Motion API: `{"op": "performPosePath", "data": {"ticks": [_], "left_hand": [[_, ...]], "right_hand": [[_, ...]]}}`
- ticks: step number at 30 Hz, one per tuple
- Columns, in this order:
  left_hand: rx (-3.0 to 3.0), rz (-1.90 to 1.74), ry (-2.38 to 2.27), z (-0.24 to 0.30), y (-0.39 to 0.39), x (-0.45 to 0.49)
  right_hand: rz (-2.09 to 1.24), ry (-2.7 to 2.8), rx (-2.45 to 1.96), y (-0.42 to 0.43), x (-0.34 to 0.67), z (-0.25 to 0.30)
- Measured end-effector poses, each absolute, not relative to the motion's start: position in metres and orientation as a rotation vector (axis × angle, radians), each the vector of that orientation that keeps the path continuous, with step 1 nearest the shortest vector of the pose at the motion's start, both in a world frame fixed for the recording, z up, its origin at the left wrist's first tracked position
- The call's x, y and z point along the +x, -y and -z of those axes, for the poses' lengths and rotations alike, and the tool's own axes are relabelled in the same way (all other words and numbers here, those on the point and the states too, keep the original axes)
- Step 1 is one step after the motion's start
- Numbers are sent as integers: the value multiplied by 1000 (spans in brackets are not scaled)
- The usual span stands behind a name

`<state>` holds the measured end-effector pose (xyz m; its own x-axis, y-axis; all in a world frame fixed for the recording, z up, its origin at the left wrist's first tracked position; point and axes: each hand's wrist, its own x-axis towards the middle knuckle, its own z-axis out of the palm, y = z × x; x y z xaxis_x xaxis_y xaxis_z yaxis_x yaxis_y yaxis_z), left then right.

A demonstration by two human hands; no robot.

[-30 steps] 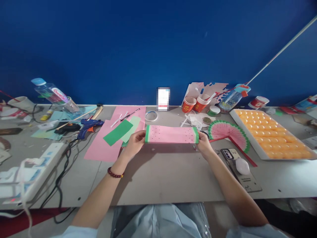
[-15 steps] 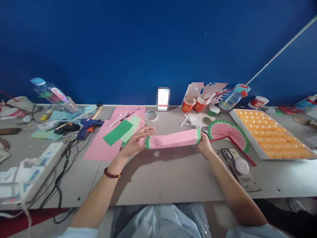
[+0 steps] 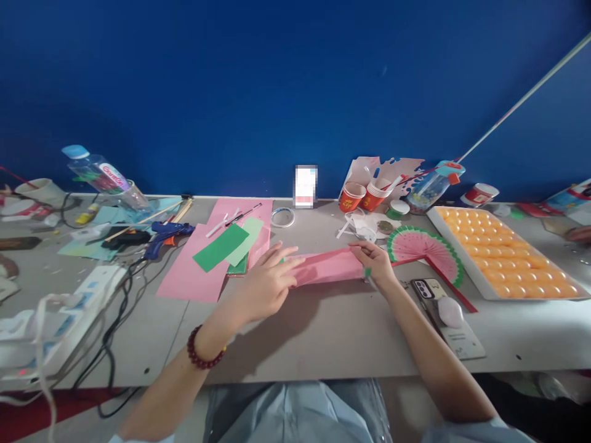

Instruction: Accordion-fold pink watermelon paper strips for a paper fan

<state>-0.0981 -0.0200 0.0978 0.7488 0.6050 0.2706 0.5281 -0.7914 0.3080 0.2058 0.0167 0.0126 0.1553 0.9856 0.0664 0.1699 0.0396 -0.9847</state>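
A pink paper strip (image 3: 330, 266) stretches between my hands just above the desk, with bits of green at its ends. My left hand (image 3: 270, 283) has the strip's left end at its fingers, back of the hand up, the thumb hidden. At the other end, my right hand (image 3: 376, 264) pinches the strip between thumb and fingers. Close beside my right hand lies a pleated watermelon-patterned paper fan (image 3: 415, 246) with red sticks. Pink sheets (image 3: 184, 271) and a dark green paper piece (image 3: 220, 247) lie left of my left hand.
A phone (image 3: 447, 320) with a white case on it and a tray of orange balls (image 3: 521, 252) are on the right. Red paper cups (image 3: 353, 197) and a tape roll (image 3: 282, 217) stand behind. Leftward are a blue glue gun (image 3: 166, 234), cables and a power strip (image 3: 87, 307).
My left hand has moved rightward and turned palm down over the strip's end. The strip has lowered and tilted, so its speckled face no longer shows plainly.
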Motion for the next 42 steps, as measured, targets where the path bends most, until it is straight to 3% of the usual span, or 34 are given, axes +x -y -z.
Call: {"op": "performPosePath", "data": {"ticks": [9, 14, 21, 26, 34, 42], "left_hand": [[2685, -155, -1040, -44, 26, -69], [2698, -321, -1253, -25, 16, -62], [2773, -554, -1185, -7, 3, -68], [2705, -431, -1134, -4, -1, -70], [2631, -309, -1143, -4, -3, -69], [2657, -407, -1109, -2, -1, -69]], "right_hand": [[-808, 1511, -1432, -14, 198, -4], [-568, 1699, -1513, -12, 194, -8], [-156, 1925, -1389, -14, 190, -4], [55, 1923, -1457, -10, 185, -10], [-286, 2414, -1210, 8, 170, -24], [-335, 2519, -1352, 5, 175, -5]]}}
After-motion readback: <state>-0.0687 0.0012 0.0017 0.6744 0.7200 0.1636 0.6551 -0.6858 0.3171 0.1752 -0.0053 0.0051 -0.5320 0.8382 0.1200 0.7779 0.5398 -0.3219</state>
